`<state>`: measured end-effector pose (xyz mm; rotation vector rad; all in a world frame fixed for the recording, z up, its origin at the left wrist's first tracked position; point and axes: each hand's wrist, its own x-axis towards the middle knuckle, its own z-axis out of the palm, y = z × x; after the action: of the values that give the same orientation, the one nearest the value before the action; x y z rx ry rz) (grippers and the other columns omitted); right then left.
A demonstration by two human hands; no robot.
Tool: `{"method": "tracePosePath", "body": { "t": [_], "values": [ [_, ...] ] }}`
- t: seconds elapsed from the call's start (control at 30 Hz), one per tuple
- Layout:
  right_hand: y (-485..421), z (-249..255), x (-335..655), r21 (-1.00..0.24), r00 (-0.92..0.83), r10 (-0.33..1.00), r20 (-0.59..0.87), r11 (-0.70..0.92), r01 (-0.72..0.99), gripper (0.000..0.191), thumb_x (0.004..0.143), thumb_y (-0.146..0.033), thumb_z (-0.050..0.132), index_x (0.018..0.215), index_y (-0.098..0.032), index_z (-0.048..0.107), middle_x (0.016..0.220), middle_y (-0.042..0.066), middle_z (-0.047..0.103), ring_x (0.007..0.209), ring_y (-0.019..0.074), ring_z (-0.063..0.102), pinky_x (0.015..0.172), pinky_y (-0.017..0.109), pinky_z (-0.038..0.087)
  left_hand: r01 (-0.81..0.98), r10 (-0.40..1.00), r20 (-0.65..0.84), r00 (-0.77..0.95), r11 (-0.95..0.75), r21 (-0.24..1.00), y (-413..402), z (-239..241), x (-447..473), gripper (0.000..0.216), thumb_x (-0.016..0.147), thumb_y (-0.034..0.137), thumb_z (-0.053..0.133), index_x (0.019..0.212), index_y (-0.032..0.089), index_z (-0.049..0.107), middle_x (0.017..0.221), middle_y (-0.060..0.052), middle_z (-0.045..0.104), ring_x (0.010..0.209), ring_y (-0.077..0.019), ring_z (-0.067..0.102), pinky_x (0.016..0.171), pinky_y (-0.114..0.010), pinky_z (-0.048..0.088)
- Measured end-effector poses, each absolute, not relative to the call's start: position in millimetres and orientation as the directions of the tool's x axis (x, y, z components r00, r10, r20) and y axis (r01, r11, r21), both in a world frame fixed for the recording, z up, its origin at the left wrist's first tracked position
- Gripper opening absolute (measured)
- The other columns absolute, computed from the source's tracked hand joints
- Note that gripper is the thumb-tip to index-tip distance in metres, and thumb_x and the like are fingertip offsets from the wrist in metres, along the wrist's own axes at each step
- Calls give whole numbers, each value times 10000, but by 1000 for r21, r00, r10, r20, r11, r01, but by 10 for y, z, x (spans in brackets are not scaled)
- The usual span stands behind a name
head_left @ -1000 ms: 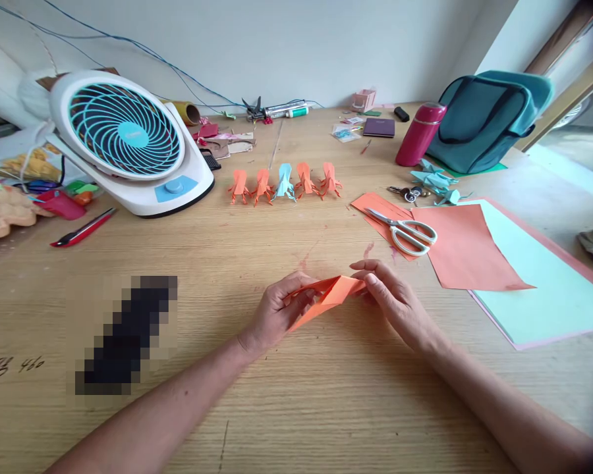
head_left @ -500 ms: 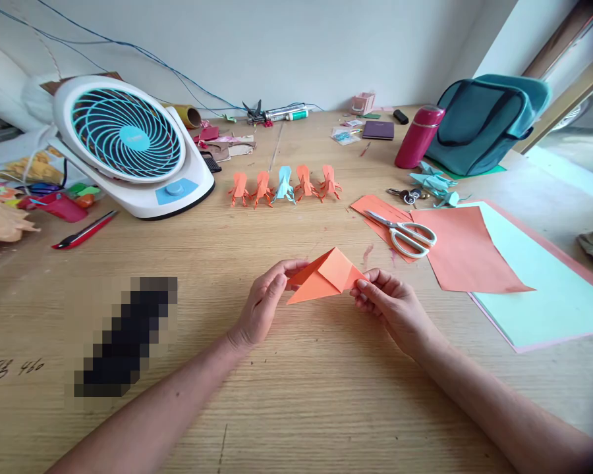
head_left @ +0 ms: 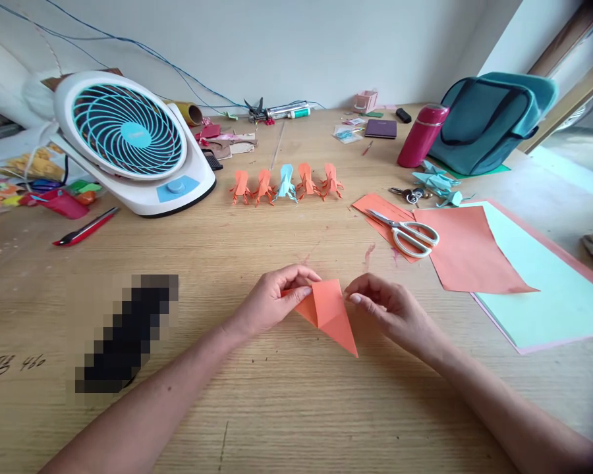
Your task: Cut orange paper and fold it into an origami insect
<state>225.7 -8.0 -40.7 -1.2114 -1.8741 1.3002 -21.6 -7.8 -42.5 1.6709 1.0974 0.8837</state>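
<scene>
My left hand [head_left: 271, 299] pinches a folded piece of orange paper [head_left: 330, 306] between thumb and fingers, a little above the wooden table. One pointed corner of the paper hangs down toward me, and a squarish flap shows on its face. My right hand [head_left: 388, 306] is beside the paper's right edge, fingers curled and the thumb slightly apart from the index finger. It appears to hold nothing; whether a fingertip brushes the edge is hard to see. Beyond the hands stands a row of several folded paper bugs, orange ones and a light blue one [head_left: 286, 183].
Scissors [head_left: 415, 237] lie on orange sheets [head_left: 469, 247] at the right, over pale green paper [head_left: 563, 289]. Keys, blue paper figures [head_left: 437, 178], a pink bottle [head_left: 422, 137] and a teal bag [head_left: 474, 128] are behind. A fan [head_left: 133, 141] and a red cutter [head_left: 86, 228] occupy the left.
The folded paper has been turned, so its point now hangs down toward me at the right. My right hand has let go of its corner. My left hand has shifted right.
</scene>
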Motion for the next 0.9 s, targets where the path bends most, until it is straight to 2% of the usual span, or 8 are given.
{"method": "tracePosePath", "body": {
  "t": [0.1, 0.2, 0.37, 0.53, 0.73, 0.9],
  "values": [
    [-53, -427, 2286, -904, -438, 897, 55, 231, 360, 193, 965, -389, 557, 1038, -220, 612, 877, 18, 630, 785, 154, 556, 678, 281, 420, 370, 884, -38, 466, -156, 916, -119, -383, -201, 73, 905, 186, 590, 951, 184, 647, 830, 8, 677, 789, -120, 638, 724, -229, 481],
    [-64, -461, 2270, -898, -553, 832, 54, 283, 337, 146, 960, -321, 566, 1057, -229, 625, 940, 24, 622, 768, 143, 545, 670, 274, 428, 486, 842, -69, 536, -241, 840, -168, -392, -173, 40, 888, 163, 608, 910, 196, 614, 814, 25, 656, 758, -122, 617, 698, -242, 461],
    [-100, -481, 2222, -886, -684, 728, 40, 343, 312, 179, 955, -234, 551, 1109, -240, 643, 1051, 45, 614, 777, 141, 553, 684, 277, 441, 584, 787, 81, 612, -519, 624, -210, -502, -118, 93, 866, 106, 621, 823, 184, 592, 849, -3, 624, 840, -167, 581, 780, -304, 456],
    [-84, -468, 2214, -847, -707, 705, 56, 408, 340, 280, 916, -151, 573, 1177, -238, 624, 1096, 51, 615, 763, 130, 544, 681, 264, 437, 650, 776, 203, 597, -617, 443, -248, -574, -75, 44, 900, 145, 618, 878, 168, 588, 967, -56, 586, 954, -221, 534, 842, -361, 465],
    [-75, -437, 2182, -798, -729, 684, -6, 436, 415, 328, 876, -154, 630, 1190, -243, 600, 1074, 26, 618, 767, 125, 548, 696, 256, 434, 624, 785, 213, 582, -599, 502, -296, -585, -121, 68, 933, 125, 586, 979, 164, 553, 977, -54, 578, 927, -199, 544, 822, -330, 484],
    [-76, -410, 2154, -755, -741, 671, -31, 470, 457, 350, 854, -146, 628, 1190, -246, 614, 991, 22, 602, 783, 140, 535, 687, 256, 423, 616, 763, 272, 587, -639, 462, -379, -579, -177, 37, 955, 121, 554, 941, 147, 578, 990, -73, 585, 950, -193, 539, 846, -324, 482]
  ]
}}
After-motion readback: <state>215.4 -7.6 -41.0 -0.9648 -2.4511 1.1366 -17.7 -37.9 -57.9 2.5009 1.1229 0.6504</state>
